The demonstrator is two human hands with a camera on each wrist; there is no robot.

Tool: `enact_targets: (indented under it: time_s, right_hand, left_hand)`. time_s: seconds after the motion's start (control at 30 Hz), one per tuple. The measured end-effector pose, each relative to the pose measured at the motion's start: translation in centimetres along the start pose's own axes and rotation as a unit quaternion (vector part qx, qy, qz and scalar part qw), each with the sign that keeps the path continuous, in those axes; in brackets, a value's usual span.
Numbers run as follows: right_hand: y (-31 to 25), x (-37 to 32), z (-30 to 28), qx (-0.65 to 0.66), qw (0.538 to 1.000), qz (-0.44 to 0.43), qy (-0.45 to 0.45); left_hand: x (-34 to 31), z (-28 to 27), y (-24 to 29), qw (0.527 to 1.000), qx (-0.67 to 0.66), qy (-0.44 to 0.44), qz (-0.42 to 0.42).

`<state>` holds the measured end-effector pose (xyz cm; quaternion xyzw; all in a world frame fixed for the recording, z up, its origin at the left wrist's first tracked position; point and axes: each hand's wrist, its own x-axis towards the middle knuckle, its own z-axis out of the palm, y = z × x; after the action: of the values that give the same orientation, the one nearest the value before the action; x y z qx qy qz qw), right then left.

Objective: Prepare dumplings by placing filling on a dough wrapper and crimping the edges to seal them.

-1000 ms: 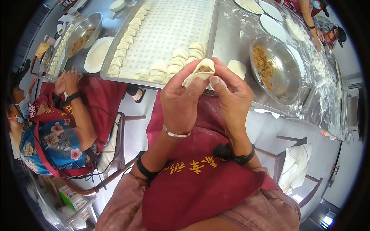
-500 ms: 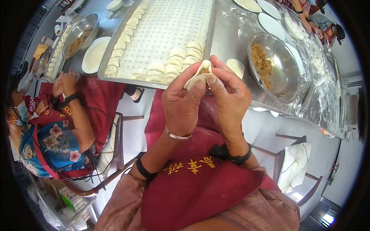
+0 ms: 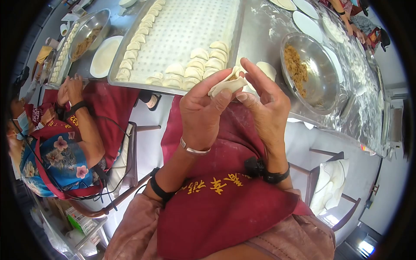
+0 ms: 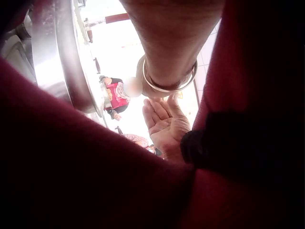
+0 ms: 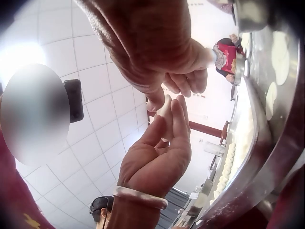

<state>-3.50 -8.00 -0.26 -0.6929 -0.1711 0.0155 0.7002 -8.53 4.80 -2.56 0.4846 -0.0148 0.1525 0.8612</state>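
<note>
In the head view, my left hand (image 3: 201, 115) pinches a folded dumpling (image 3: 228, 85) between thumb and fingers, with some filling showing at its top. My right hand (image 3: 268, 104) is spread beside it, fingers straight and thumb apart from them; whether the thumb touches the dough is unclear. From the right wrist, the left hand (image 5: 155, 160) holds the dumpling (image 5: 166, 117) upright, and the right hand (image 5: 147, 43) hangs over it. The left wrist view shows the right palm (image 4: 164, 129) past the left hand (image 4: 167, 78); the dumpling is hidden there.
Beyond the hands lies a metal tray (image 3: 112, 65) with rows of dumplings (image 3: 195, 73). A round wrapper (image 3: 266, 69) and a steel bowl (image 3: 323, 82) of filling (image 3: 296, 69) are to the right. Another person (image 3: 65, 147) sits at the left, and a chair (image 3: 314, 177) stands at the right.
The right fingers and thumb have spread and moved rightward from the dumpling, which both hands pinched before. The left hand still holds it, now more flattened.
</note>
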Motion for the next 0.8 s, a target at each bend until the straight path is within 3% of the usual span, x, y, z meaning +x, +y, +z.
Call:
enact_targets:
  time_s: [0.17, 0.47, 0.67, 0.77, 0.8]
  right_hand:
    - [0.9, 0.1, 0.0, 0.058, 0.998, -0.017, -0.008]
    - [1.3, -0.1, 0.4, 0.011, 0.994, -0.103, 0.018]
    - [1.3, 0.3, -0.7, -0.08, 0.983, -0.16, -0.032]
    - [0.3, -0.1, -0.1, 0.03, 1.0, 0.003, -0.006]
    - [0.4, -0.1, 0.1, 0.027, 1.0, -0.01, 0.001]
  left_hand:
    - [-0.3, 0.6, -0.1, 0.999, -0.018, 0.028, -0.015]
    - [-0.6, 0.4, 0.4, 0.999, 0.039, 0.026, -0.025]
    - [-0.4, 0.7, 0.3, 0.998, 0.044, 0.038, -0.015]
    - [-0.2, 0.6, 0.7, 0.999, 0.024, 0.023, -0.021]
    - [-0.2, 0.3, 0.4, 1.0, 0.012, 0.014, -0.019]
